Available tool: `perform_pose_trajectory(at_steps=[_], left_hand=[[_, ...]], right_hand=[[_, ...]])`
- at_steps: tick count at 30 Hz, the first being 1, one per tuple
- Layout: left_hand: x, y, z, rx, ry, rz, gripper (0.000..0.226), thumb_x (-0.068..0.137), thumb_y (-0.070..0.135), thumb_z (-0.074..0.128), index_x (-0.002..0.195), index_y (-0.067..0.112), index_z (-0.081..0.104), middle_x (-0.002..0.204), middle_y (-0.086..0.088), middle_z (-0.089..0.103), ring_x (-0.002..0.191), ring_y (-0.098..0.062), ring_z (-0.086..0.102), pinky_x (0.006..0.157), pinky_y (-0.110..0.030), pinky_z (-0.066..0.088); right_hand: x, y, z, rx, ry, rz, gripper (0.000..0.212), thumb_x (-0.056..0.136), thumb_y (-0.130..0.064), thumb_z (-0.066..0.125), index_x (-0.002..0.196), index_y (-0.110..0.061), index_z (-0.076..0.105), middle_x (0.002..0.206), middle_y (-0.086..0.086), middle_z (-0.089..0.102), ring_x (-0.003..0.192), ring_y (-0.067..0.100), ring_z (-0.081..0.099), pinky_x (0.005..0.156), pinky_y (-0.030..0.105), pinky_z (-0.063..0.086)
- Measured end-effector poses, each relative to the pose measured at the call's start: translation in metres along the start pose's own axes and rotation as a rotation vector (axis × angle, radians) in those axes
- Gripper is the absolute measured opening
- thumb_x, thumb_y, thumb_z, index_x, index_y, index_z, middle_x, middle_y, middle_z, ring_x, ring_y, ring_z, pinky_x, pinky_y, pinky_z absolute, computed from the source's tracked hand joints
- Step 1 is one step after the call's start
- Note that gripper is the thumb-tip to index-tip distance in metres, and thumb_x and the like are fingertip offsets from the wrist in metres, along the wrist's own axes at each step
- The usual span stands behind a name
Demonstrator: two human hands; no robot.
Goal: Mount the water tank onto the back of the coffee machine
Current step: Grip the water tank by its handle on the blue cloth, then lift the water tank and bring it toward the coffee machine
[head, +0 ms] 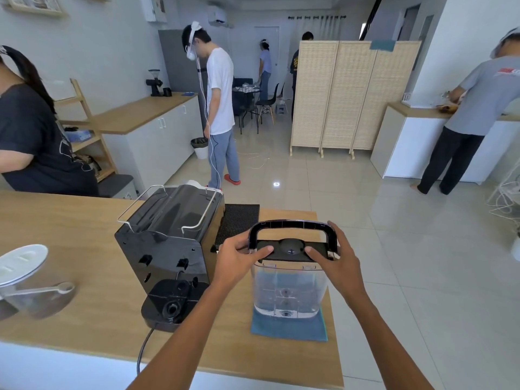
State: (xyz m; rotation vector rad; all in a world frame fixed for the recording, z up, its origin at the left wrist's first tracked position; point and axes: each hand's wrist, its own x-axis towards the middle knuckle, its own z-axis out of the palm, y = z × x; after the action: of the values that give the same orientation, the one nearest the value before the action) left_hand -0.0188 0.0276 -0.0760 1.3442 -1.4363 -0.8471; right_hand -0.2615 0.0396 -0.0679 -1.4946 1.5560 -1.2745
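A clear plastic water tank with a black lid and an upright black handle stands on a blue cloth on the wooden counter. My left hand grips the tank's left top edge, thumb on the lid. On the right top edge sits my right hand, its thumb also on the lid. The black coffee machine stands just left of the tank, its back facing me, with an empty round socket on its rear base.
A black drip mat lies behind the tank. A clear jug with a white lid stands at the counter's left. The machine's power cord runs off the front edge. Several people stand about the room beyond the counter.
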Motion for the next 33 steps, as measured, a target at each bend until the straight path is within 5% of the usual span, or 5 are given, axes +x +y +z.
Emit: perform_pose_trajectory(at_steps=[9, 14, 17, 20, 33], left_hand=[[-0.007, 0.01, -0.001, 0.072, 0.085, 0.071, 0.053, 0.074, 0.034, 0.091, 0.123, 0.032, 0.072, 0.099, 0.0, 0.078, 0.097, -0.005, 0.072, 0.079, -0.035, 0.061], [-0.01, 0.005, 0.008, 0.225, 0.017, 0.056, 0.073, 0.065, 0.088, 0.066, 0.132, 0.066, 0.045, 0.096, 0.008, 0.078, 0.096, -0.021, 0.076, 0.079, -0.045, 0.063], [-0.014, 0.008, 0.015, 0.262, -0.028, 0.021, 0.093, 0.063, 0.093, 0.057, 0.147, 0.059, 0.035, 0.128, -0.002, 0.072, 0.117, -0.03, 0.065, 0.095, -0.053, 0.056], [-0.017, 0.008, 0.017, 0.218, -0.065, 0.034, 0.095, 0.065, 0.093, 0.057, 0.15, 0.058, 0.031, 0.156, 0.012, 0.048, 0.143, -0.012, 0.046, 0.113, -0.047, 0.045], [-0.016, -0.004, 0.023, 0.305, -0.113, -0.063, 0.09, 0.062, 0.1, 0.042, 0.144, 0.069, 0.021, 0.16, 0.006, 0.043, 0.148, -0.019, 0.039, 0.113, -0.055, 0.042]], right_hand=[[-0.002, -0.014, 0.001, 0.114, 0.011, 0.097, 0.074, 0.081, -0.065, 0.061, 0.149, -0.038, 0.046, 0.151, -0.004, 0.05, 0.139, 0.021, 0.045, 0.113, 0.038, 0.036], [-0.002, -0.013, 0.005, 0.106, -0.007, 0.115, 0.081, 0.075, -0.076, 0.055, 0.149, -0.042, 0.044, 0.154, 0.001, 0.049, 0.142, 0.023, 0.044, 0.116, 0.043, 0.035], [-0.002, -0.01, 0.005, 0.081, -0.026, 0.104, 0.082, 0.076, -0.075, 0.056, 0.151, -0.043, 0.041, 0.155, -0.001, 0.047, 0.143, 0.022, 0.043, 0.114, 0.04, 0.033], [-0.003, -0.007, 0.005, 0.04, -0.049, 0.082, 0.081, 0.079, -0.07, 0.057, 0.152, -0.043, 0.037, 0.156, -0.001, 0.046, 0.144, 0.022, 0.042, 0.112, 0.036, 0.033], [-0.006, 0.025, 0.011, -0.074, -0.121, -0.015, 0.075, 0.084, -0.068, 0.052, 0.153, -0.048, 0.028, 0.159, -0.011, 0.041, 0.145, 0.019, 0.041, 0.105, 0.026, 0.035]])
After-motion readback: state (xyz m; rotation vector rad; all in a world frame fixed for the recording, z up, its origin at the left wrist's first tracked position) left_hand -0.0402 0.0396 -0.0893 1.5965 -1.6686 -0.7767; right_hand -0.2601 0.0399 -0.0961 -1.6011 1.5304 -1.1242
